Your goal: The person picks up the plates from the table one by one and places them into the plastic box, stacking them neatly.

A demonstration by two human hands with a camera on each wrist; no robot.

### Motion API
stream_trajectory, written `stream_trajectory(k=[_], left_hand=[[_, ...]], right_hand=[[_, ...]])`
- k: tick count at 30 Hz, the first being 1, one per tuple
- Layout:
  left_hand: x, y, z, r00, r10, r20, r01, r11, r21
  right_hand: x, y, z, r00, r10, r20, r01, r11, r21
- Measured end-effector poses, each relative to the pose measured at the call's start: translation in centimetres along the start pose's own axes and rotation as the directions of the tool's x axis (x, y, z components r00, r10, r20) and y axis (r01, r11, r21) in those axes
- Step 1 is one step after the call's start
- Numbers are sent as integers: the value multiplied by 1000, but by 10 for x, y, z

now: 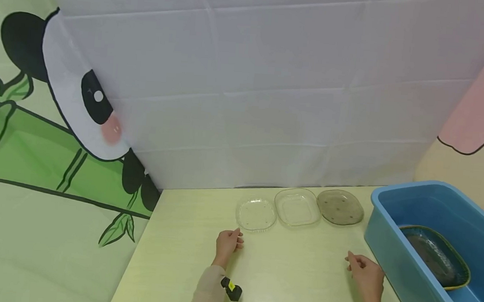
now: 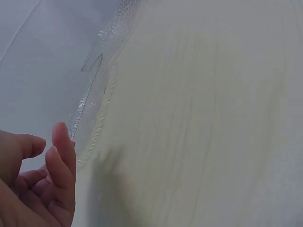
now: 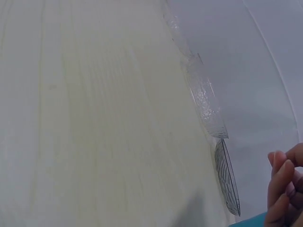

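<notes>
Three glass plates stand in a row along the back of the table: a clear plate with a ribbed rim, a clear squarish plate and a smoky grey-brown plate. My left hand hovers just in front of the ribbed plate, fingers loosely bent, holding nothing; the left wrist view shows a gap between thumb and fingers. Near the blue tub my right hand is held over the table with loosely curled fingers. In the right wrist view nothing shows between its fingertips.
A blue plastic tub stands along the table's right side. Inside it a dark green-blue dish with a yellowish rim leans at a tilt. A white cloth backdrop hangs directly behind the plates, and a panda-print cloth hangs at the left.
</notes>
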State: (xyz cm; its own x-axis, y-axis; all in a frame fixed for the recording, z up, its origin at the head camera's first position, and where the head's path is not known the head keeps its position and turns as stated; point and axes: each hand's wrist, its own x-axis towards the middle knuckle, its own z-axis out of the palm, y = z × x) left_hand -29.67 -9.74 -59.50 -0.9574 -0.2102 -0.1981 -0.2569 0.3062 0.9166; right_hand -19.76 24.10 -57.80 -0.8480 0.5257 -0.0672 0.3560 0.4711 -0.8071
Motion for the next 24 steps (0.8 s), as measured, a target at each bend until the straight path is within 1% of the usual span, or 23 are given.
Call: stream_trajectory(k=[2, 5, 7, 11, 17, 19, 24], left_hand=[[3, 2, 4, 999, -34, -1, 34, 999, -2], [5, 5, 10, 998, -56, 6, 56, 998, 6], [6, 6, 12, 998, -55, 10, 55, 998, 14], [10, 6, 15, 998, -55, -12, 55, 998, 27], [15, 3, 17, 998, -45, -37, 45, 999, 13], [17, 3, 19, 998, -48, -46, 48, 999, 5], [20, 2, 22, 995, -77, -66, 76, 997, -26]], right_hand=[[0, 3, 1, 1000, 5, 10, -5, 1000, -8], [-1, 8, 3, 1000, 8, 21, -7, 1000, -18], [-1, 10, 4, 999, 15, 29, -14, 1000, -22], [-4, 13, 3, 999, 23, 47, -23, 1000, -9], [-9, 13, 0, 997, 32, 71, -33, 999, 6], [-9, 14, -1, 996, 35, 76, -35, 999, 5], [-11, 15, -3, 995, 44, 85, -44, 999, -6]])
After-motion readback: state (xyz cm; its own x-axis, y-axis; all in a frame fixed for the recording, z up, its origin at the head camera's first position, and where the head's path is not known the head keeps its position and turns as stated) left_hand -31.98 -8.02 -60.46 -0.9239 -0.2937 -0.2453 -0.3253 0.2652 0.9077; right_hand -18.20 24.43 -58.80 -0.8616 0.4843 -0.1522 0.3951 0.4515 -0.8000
